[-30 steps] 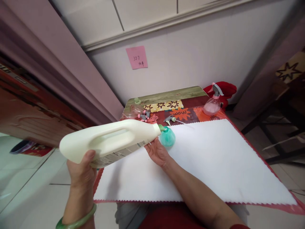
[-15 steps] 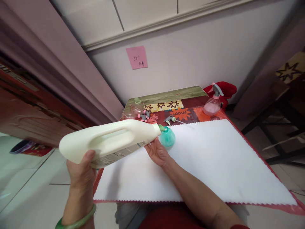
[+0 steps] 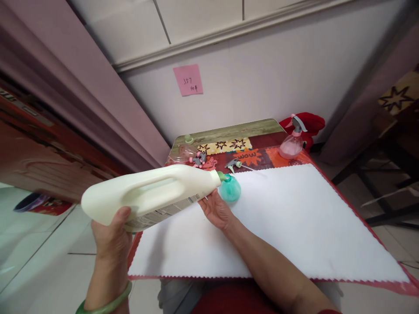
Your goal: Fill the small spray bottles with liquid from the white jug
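A large cream detergent bottle [image 3: 157, 192] with a side handle lies tilted almost level, its green spout [image 3: 221, 176] at the mouth of a small teal spray bottle [image 3: 230, 188]. My left hand [image 3: 113, 231] grips its base end, the thumb on the near side. Beneath the neck, my right hand [image 3: 216, 209] supports the detergent bottle with its fingers partly hidden behind it. The teal bottle stands upright without its head on a white mat [image 3: 278, 226]. Whether liquid is flowing cannot be made out.
A grey spray head [image 3: 233, 165] with a tube lies behind the teal bottle. Pink-and-grey spray heads [image 3: 198, 159], a clear bottle [image 3: 185, 152] and a green cap [image 3: 189, 139] are at the back left. A pink-filled spray bottle [image 3: 291, 146] stands at the back right.
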Motion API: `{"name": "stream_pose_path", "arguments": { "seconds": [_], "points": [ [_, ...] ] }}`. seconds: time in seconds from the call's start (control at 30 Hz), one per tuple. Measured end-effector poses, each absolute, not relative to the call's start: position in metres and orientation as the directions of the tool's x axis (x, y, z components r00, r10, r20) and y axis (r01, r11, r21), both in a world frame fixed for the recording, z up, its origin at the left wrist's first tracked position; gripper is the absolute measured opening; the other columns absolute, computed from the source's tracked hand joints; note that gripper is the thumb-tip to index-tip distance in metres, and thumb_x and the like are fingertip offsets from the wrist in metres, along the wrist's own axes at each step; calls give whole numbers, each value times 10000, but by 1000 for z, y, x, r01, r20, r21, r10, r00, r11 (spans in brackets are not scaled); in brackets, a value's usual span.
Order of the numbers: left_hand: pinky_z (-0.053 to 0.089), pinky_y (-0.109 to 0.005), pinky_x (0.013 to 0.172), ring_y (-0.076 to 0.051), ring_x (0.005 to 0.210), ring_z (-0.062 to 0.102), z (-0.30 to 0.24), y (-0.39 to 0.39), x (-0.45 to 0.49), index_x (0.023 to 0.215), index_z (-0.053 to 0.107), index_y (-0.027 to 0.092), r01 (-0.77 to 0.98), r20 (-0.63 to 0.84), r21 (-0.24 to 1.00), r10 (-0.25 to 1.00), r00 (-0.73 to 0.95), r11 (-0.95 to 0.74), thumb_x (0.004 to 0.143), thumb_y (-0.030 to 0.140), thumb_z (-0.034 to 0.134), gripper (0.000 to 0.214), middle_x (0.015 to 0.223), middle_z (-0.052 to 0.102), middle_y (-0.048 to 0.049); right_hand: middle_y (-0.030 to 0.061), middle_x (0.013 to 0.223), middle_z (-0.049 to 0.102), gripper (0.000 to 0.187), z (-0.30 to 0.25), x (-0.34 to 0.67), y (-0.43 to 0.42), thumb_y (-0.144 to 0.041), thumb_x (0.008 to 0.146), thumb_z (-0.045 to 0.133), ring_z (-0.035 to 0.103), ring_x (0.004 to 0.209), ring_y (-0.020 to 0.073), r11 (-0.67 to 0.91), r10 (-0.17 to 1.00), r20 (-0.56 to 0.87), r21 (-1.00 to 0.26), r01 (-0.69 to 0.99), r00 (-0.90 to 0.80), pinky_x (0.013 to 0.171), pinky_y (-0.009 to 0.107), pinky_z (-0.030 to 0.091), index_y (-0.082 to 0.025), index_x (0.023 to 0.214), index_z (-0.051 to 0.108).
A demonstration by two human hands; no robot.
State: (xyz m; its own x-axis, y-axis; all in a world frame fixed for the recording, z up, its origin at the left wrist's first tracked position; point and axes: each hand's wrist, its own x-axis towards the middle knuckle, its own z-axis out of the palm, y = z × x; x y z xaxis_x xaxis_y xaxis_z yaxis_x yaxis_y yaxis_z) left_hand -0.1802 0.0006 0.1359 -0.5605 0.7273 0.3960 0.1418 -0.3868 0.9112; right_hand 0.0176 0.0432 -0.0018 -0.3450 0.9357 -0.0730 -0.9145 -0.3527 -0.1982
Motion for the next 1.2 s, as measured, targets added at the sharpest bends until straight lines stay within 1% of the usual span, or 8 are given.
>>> {"name": "stream_pose_path", "arguments": {
  "seconds": [0.07, 0.27, 0.43, 0.53, 0.73, 0.9, 1.07, 1.2],
  "points": [
    [577, -345, 914, -240, 943, 703, 136, 0, -181, 937, 741, 187, 144, 401, 909, 726, -558, -391, 510, 343, 915, 487, 1012, 750, -55, -33, 1312, 702, 585, -2, 17, 43, -533, 672, 889, 594, 1294, 177, -353, 936, -68, -198, -915, -346, 1175, 355, 437, -304, 1176, 701],
    [582, -316, 880, -228, 921, 701, 137, 0, -180, 958, 745, 178, 141, 405, 907, 734, -545, -396, 519, 333, 919, 497, 990, 752, -59, -21, 1345, 686, 572, -2, 17, 43, -537, 676, 885, 595, 1295, 186, -347, 938, -89, -201, -916, -336, 1165, 363, 448, -298, 1165, 707],
    [572, -257, 848, -194, 915, 688, 138, 0, -179, 975, 751, 183, 118, 408, 903, 741, -533, -412, 512, 315, 929, 513, 958, 752, -37, -48, 1301, 710, 573, -1, 17, 43, -547, 642, 901, 615, 1263, 170, -350, 937, -81, -187, -918, -341, 1159, 342, 457, -304, 1131, 725],
    [566, -230, 835, -180, 931, 679, 138, 1, -180, 956, 755, 169, 115, 420, 897, 741, -524, -427, 528, 307, 927, 482, 950, 753, -40, -44, 1303, 710, 597, 0, 17, 43, -536, 628, 913, 614, 1261, 170, -350, 937, -82, -173, -921, -341, 1145, 330, 473, -299, 1143, 724],
    [570, -237, 812, -182, 896, 686, 137, 1, -182, 999, 757, 173, 120, 425, 894, 734, -530, -431, 516, 322, 935, 536, 952, 755, -35, -33, 1305, 708, 565, -2, 17, 43, -516, 665, 901, 604, 1274, 173, -353, 935, -85, -169, -920, -343, 1144, 337, 474, -289, 1148, 717],
    [578, -247, 793, -179, 839, 696, 138, 0, -182, 946, 758, 186, 124, 420, 898, 741, -524, -422, 519, 322, 933, 481, 931, 756, -23, -32, 1308, 707, 595, -3, 17, 44, -519, 644, 910, 617, 1257, 171, -361, 933, -76, -167, -918, -353, 1142, 334, 472, -300, 1161, 713],
    [576, -231, 801, -175, 853, 698, 137, 1, -182, 892, 758, 191, 125, 425, 895, 733, -531, -428, 508, 323, 935, 443, 923, 757, -19, -29, 1304, 708, 606, -3, 17, 44, -533, 647, 905, 606, 1268, 166, -364, 931, -77, -170, -916, -356, 1139, 320, 473, -294, 1169, 711],
    [577, -233, 808, -179, 868, 699, 135, 2, -183, 895, 762, 193, 121, 419, 897, 731, -538, -425, 504, 318, 937, 445, 940, 760, -21, -28, 1311, 704, 619, -3, 17, 44, -530, 639, 910, 609, 1262, 166, -364, 931, -71, -165, -916, -357, 1129, 314, 482, -292, 1173, 709]
  ]
}}
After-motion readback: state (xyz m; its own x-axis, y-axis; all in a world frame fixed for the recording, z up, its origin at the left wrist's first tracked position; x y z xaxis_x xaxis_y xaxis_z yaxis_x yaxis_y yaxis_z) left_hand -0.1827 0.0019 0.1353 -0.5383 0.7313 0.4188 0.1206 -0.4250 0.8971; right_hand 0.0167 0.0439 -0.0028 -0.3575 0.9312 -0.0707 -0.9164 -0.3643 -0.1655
